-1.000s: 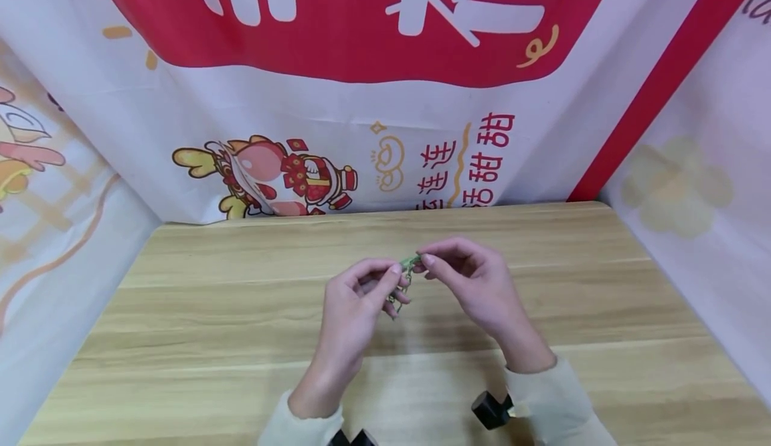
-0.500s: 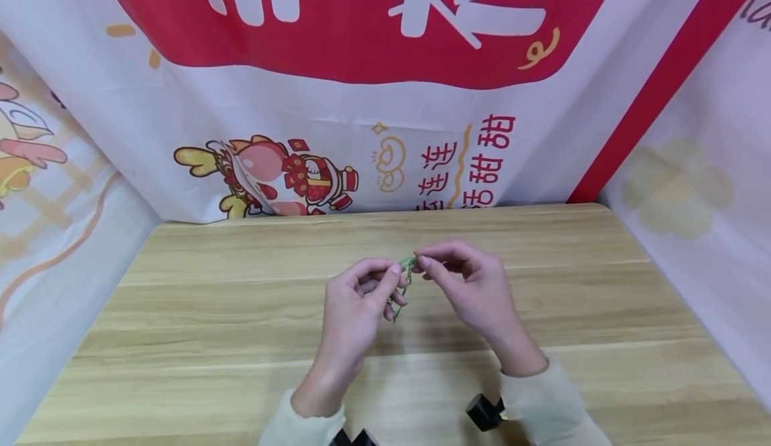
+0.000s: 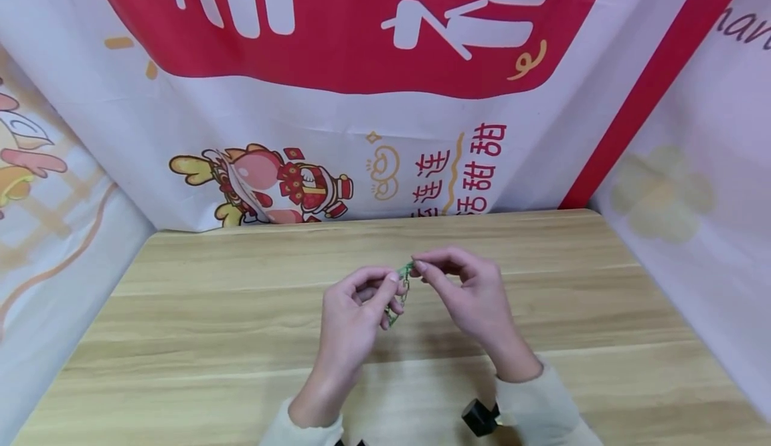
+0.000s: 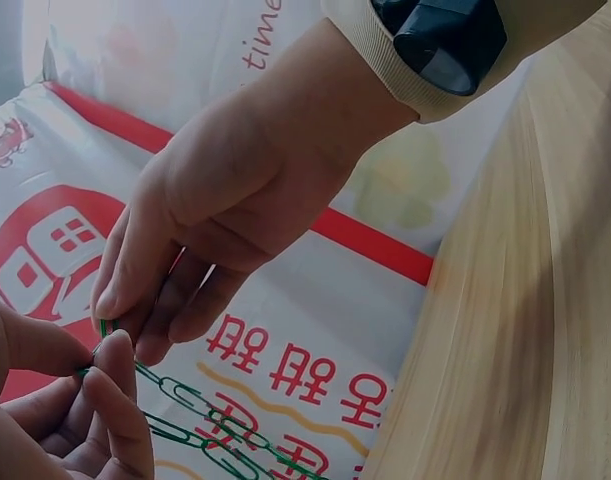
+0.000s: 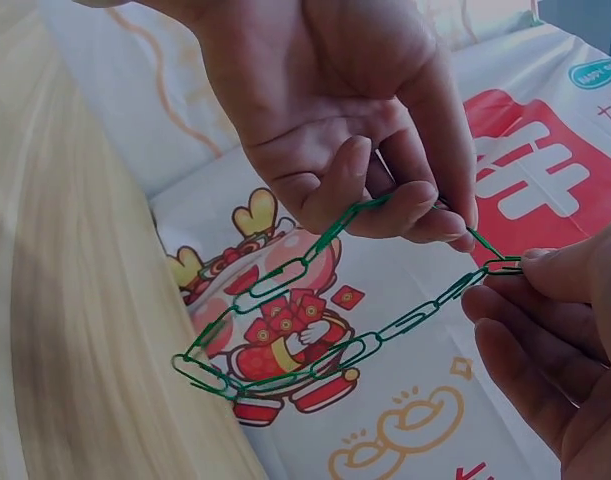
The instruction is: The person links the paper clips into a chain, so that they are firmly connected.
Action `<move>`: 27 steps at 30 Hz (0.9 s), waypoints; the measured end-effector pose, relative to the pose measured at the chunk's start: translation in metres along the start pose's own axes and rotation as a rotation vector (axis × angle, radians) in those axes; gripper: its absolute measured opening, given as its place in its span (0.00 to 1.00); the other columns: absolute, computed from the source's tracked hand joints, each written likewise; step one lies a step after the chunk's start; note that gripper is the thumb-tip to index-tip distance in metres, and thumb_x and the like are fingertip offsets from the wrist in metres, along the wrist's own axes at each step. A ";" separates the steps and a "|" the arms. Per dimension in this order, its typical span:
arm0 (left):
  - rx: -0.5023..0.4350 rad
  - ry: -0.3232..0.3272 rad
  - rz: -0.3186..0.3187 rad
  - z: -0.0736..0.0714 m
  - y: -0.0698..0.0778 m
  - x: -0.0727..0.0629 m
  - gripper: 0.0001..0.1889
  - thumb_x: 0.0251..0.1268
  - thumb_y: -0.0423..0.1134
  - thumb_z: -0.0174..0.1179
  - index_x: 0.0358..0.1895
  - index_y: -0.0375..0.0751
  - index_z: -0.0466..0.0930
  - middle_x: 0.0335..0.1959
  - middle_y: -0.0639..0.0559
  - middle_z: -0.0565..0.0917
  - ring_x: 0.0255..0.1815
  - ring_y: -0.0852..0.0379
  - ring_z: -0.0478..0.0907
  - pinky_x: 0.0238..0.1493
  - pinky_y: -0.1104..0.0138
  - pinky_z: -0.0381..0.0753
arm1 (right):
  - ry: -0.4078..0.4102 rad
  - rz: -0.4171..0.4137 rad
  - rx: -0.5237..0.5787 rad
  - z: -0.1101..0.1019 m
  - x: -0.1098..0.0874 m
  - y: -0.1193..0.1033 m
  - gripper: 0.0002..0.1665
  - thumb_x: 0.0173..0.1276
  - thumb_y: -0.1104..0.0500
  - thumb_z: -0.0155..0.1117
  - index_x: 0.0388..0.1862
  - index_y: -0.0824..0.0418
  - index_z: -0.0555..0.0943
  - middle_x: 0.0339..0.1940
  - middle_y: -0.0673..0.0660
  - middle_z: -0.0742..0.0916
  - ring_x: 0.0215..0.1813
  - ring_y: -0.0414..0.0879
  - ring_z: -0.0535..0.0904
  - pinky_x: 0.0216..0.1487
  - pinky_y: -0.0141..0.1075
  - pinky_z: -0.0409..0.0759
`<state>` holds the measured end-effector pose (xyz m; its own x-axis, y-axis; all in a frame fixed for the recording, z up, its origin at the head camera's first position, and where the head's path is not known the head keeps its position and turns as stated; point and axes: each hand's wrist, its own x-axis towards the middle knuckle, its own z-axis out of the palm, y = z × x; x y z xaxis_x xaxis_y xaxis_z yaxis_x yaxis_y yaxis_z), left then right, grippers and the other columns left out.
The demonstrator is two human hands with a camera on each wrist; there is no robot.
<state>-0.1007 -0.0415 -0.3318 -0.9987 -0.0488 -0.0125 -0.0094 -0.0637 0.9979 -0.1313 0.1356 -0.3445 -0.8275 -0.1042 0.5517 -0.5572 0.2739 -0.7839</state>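
A chain of green paper clips [image 5: 347, 352] hangs in a loop between the hands, just above the table. My left hand [image 3: 352, 309] pinches one clip between thumb and index finger, and part of the chain runs by its other fingers. From the right, my right hand [image 3: 472, 295] pinches a clip at the chain's other end with thumb and index fingertip. The fingertips of both hands are close together in the left wrist view, where the linked clips [image 4: 190, 395] trail down to the right. Fingers partly hide the held clips; I cannot tell whether those two are linked.
The wood-grain table [image 3: 199, 312] extends around both hands. Behind it hangs a white cloth [image 3: 337, 108] with red and cartoon prints, and similar cloths line both sides. A black device [image 3: 480, 418] sits at the right cuff.
My right hand has shifted slightly left, closer to the left hand. The left hand keeps its pinch, and the hanging chain has swung a little. The head view has shifted slightly.
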 end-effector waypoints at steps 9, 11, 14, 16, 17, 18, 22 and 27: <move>-0.021 0.009 -0.006 0.002 -0.001 -0.002 0.07 0.75 0.33 0.67 0.48 0.34 0.89 0.38 0.40 0.91 0.28 0.58 0.85 0.25 0.73 0.79 | 0.003 0.013 0.011 -0.003 -0.001 -0.001 0.07 0.72 0.70 0.72 0.46 0.63 0.91 0.39 0.56 0.95 0.41 0.39 0.90 0.46 0.31 0.89; -0.022 0.011 -0.005 0.003 -0.001 -0.002 0.07 0.75 0.33 0.67 0.48 0.34 0.89 0.38 0.39 0.91 0.28 0.58 0.85 0.25 0.73 0.79 | 0.003 0.015 0.007 -0.003 -0.001 -0.001 0.07 0.72 0.70 0.72 0.46 0.63 0.91 0.39 0.56 0.95 0.41 0.39 0.90 0.46 0.31 0.89; -0.023 0.016 -0.005 0.002 -0.001 -0.002 0.07 0.75 0.33 0.67 0.48 0.33 0.88 0.39 0.40 0.91 0.28 0.58 0.85 0.25 0.72 0.80 | -0.001 0.014 0.001 -0.003 -0.001 -0.001 0.08 0.72 0.69 0.72 0.47 0.62 0.91 0.39 0.55 0.95 0.41 0.39 0.91 0.45 0.31 0.89; -0.023 0.018 -0.007 0.002 -0.001 -0.001 0.07 0.75 0.33 0.66 0.48 0.33 0.88 0.39 0.40 0.91 0.28 0.58 0.85 0.26 0.72 0.81 | -0.006 0.009 -0.002 -0.003 0.000 -0.001 0.08 0.72 0.70 0.72 0.47 0.62 0.91 0.40 0.55 0.95 0.41 0.40 0.91 0.45 0.30 0.89; -0.024 0.020 -0.009 0.002 -0.001 -0.001 0.07 0.75 0.33 0.66 0.48 0.33 0.88 0.39 0.39 0.90 0.28 0.58 0.85 0.26 0.72 0.81 | -0.008 0.005 -0.004 -0.003 0.000 -0.001 0.08 0.72 0.70 0.72 0.47 0.62 0.91 0.39 0.55 0.95 0.41 0.40 0.91 0.45 0.30 0.89; -0.027 0.022 -0.010 0.002 -0.001 -0.001 0.07 0.75 0.32 0.66 0.48 0.33 0.88 0.39 0.39 0.90 0.28 0.58 0.85 0.26 0.72 0.81 | -0.010 0.002 -0.006 -0.003 0.000 -0.001 0.08 0.72 0.70 0.72 0.46 0.62 0.91 0.39 0.55 0.95 0.41 0.40 0.91 0.45 0.31 0.89; -0.036 0.028 -0.013 0.003 -0.001 -0.001 0.07 0.75 0.32 0.66 0.49 0.33 0.88 0.39 0.38 0.90 0.28 0.58 0.85 0.26 0.73 0.80 | -0.018 -0.004 -0.016 -0.002 0.000 0.001 0.08 0.72 0.70 0.73 0.46 0.62 0.91 0.39 0.55 0.95 0.40 0.40 0.91 0.45 0.31 0.89; -0.038 0.035 -0.018 0.002 -0.003 -0.002 0.07 0.75 0.32 0.66 0.49 0.33 0.88 0.40 0.38 0.90 0.28 0.58 0.85 0.26 0.73 0.80 | -0.021 -0.009 -0.015 0.000 -0.001 0.001 0.08 0.72 0.70 0.73 0.46 0.61 0.91 0.39 0.54 0.95 0.40 0.41 0.91 0.45 0.32 0.90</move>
<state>-0.0991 -0.0391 -0.3344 -0.9960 -0.0824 -0.0331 -0.0246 -0.1022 0.9945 -0.1313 0.1364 -0.3458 -0.8241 -0.1266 0.5522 -0.5633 0.2871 -0.7748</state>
